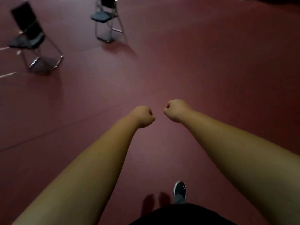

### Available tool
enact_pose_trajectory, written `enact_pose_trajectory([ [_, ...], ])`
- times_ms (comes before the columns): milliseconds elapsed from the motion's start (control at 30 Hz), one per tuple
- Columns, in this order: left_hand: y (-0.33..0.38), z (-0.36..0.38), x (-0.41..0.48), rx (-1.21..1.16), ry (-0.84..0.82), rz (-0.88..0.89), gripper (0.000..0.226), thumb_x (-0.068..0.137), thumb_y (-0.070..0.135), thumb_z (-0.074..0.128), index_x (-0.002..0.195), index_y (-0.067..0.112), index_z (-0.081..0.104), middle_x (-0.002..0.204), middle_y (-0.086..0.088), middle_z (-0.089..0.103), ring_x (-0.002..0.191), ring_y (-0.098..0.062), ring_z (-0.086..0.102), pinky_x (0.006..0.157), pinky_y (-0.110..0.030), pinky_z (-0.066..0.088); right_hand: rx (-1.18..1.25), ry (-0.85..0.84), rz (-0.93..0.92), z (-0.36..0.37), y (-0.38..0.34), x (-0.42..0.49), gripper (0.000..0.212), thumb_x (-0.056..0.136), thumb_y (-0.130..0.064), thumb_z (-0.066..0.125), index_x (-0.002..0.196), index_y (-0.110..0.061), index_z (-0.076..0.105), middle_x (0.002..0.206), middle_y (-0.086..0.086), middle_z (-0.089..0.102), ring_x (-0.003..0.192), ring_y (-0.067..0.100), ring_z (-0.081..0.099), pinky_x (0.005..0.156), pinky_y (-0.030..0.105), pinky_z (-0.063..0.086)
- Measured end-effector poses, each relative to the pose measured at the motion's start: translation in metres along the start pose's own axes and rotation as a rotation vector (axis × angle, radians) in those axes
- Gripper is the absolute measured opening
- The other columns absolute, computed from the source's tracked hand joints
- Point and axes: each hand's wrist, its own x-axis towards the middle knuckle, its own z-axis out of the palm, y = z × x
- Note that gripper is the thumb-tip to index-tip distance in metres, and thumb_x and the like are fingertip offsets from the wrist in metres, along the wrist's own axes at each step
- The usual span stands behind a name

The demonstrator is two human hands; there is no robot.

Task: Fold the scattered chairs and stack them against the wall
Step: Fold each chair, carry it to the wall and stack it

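On a maroon floor (211,62), empty fists, left hand (143,116) and right hand (175,110), well short of the nearest chair (30,38); best approached squarely, both hands freed.

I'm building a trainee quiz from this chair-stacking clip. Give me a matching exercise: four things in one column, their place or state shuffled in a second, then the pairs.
1. black tall-backed metal folding chair
2. blue-grey-seated metal folding chair
3. dark sneaker with white trim
4. left hand

A. curled in a fist, holding nothing
B. top centre, backrest cut off by frame edge
C. far left, standing unfolded
D. near the bottom edge

Pairs: 1-C; 2-B; 3-D; 4-A
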Motion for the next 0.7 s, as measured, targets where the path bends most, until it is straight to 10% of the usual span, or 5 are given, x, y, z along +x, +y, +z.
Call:
enact_pose_trajectory([
  [333,-0.157,-0.079,0.021,-0.116,0.130,-0.374,0.026,0.095,0.023,0.058,0.093,0.009,0.079,0.091,-0.011,0.078,0.091,-0.028,0.073,0.086,-0.038,0.059,-0.007,-0.131,-0.316,0.027,-0.169,0.124,0.033,0.101,-0.029,0.053,0.110,-0.006,0.076,0.112,0.017,0.072,0.108,0.038,0.066,0.082,0.032,0.048],
  [700,-0.210,-0.180,0.156,-0.156,0.204,-0.515,0.025,0.097,0.025,0.057,0.099,0.008,0.076,0.098,-0.013,0.075,0.094,-0.033,0.068,0.086,-0.042,0.058,0.352,-0.437,-0.251,-0.019,-0.279,0.317,0.026,0.098,-0.016,0.055,0.103,0.001,0.073,0.097,0.013,0.078,0.075,0.029,0.070,0.069,0.036,0.052],
])
